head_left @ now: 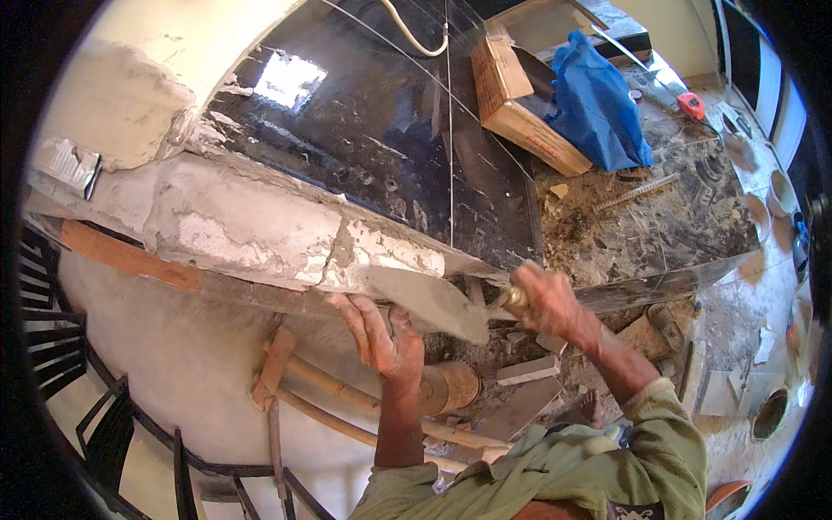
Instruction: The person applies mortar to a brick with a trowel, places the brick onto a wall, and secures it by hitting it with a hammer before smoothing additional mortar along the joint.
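My right hand (548,299) is closed round the handle of a trowel (433,299). Its broad grey blade lies slanted along the front edge of a plastered ledge (251,225), at the ledge's right end. The ledge is rough, with patches of white and a vertical crack left of the blade. My left hand (381,338) is raised below the blade, fingers stretched and apart, fingertips at the lower front edge of the ledge. Nothing shows in it. Whether those fingers touch the blade's underside I cannot tell.
Dark polished slabs (347,130) lie behind the ledge. A cardboard box (529,121), a blue bag (598,104) and a red tape measure (691,106) are at the far right. Wooden poles (338,386), a black railing (130,407), a bucket (449,386) and tile pieces (529,371) are below.
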Demonstrator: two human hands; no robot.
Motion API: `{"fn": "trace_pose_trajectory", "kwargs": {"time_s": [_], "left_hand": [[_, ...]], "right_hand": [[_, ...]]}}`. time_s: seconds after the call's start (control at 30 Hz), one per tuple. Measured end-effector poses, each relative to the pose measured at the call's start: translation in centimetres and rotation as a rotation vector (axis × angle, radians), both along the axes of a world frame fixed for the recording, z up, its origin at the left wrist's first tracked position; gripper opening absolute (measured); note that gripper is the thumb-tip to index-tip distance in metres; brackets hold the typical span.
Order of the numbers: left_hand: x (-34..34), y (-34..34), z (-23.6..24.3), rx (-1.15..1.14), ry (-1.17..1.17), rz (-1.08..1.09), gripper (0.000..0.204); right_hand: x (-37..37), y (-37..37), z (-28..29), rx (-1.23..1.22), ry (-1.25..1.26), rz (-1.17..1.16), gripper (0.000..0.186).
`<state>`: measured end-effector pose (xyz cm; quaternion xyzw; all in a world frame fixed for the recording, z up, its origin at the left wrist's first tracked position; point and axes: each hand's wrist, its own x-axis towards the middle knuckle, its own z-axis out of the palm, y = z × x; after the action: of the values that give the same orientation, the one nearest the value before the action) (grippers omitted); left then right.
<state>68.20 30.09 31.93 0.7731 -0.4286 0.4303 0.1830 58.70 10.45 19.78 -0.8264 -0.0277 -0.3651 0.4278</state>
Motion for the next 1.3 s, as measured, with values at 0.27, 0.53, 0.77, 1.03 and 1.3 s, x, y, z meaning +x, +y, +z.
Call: {"fn": "trace_pose_trajectory", "kwargs": {"time_s": [0.27,0.53,0.77,1.03,1.3], "left_hand": [[-0.6,1.4,0.8,1.017,0.055,1.005,0.056],[1.0,1.2,0.0,-0.044,0.02,-0.068,0.049],[1.2,2.6,-0.8,-0.081,0.276,-0.232,0.051],[0.4,0.9,0.3,-0.018,-0.062,0.003,0.053],[0.5,0.1,0.3,-0.008,-0.076,-0.028,0.051]], "right_hand": [[-1.0,1.1,2.5,-0.017,-0.188,0.01,0.028],[0.7,0.5,0.1,-0.04,0.1,-0.121,0.04],[0.3,1.8,1.2,-0.045,-0.041,0.017,0.04],[-0.6,1.0,3.5,-0.009,0.016,-0.078,0.037],[1.0,0.3,4.5,-0.019,0.066,-0.091,0.033]]}}
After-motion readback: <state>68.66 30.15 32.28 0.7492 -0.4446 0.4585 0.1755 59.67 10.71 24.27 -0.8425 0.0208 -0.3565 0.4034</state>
